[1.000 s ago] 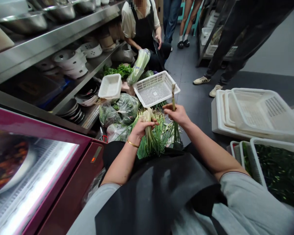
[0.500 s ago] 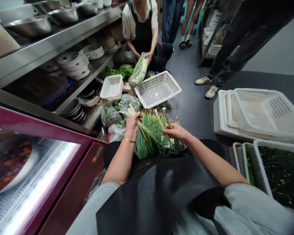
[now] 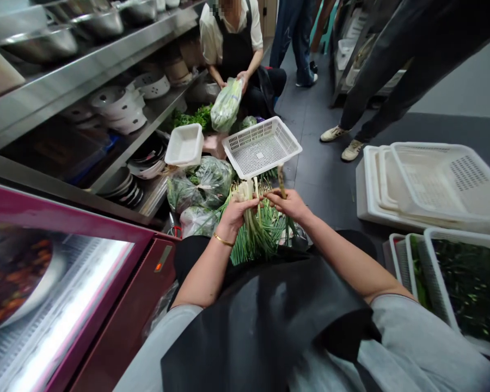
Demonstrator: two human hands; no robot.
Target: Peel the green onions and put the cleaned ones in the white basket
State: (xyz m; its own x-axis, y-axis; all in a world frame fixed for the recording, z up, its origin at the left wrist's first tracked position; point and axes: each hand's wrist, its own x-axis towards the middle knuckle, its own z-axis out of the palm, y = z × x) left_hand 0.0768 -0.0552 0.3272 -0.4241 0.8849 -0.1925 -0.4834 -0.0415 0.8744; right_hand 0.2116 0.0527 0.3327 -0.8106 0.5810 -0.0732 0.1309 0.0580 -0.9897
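Note:
My left hand [image 3: 237, 213] is closed around a bunch of spring onions [image 3: 251, 218], their white ends up and green leaves hanging down. Close beside it, my right hand [image 3: 288, 204] grips a single brownish spring onion [image 3: 281, 179], its pale root end upright above the fingers. The fingertips of both hands nearly meet at the bunch; whether they touch is hard to see. Beneath them lies a heap of green spring onions [image 3: 245, 247], partly hidden by my hands and the dark apron.
Ahead are a white perforated basket [image 3: 292, 148] and a smaller white tub [image 3: 184, 162]. Bagged greens [image 3: 212, 185] lie to the left. A co-worker [image 3: 231, 41] holds a bagged vegetable [image 3: 227, 106]. Stacked white crates [image 3: 367, 190] stand right; a display fridge [image 3: 147, 272] flanks my left.
My hands have come closer together, the left moving right with its bunch. The right still holds its stalk, now more upright. The co-worker's bagged vegetable has shifted slightly.

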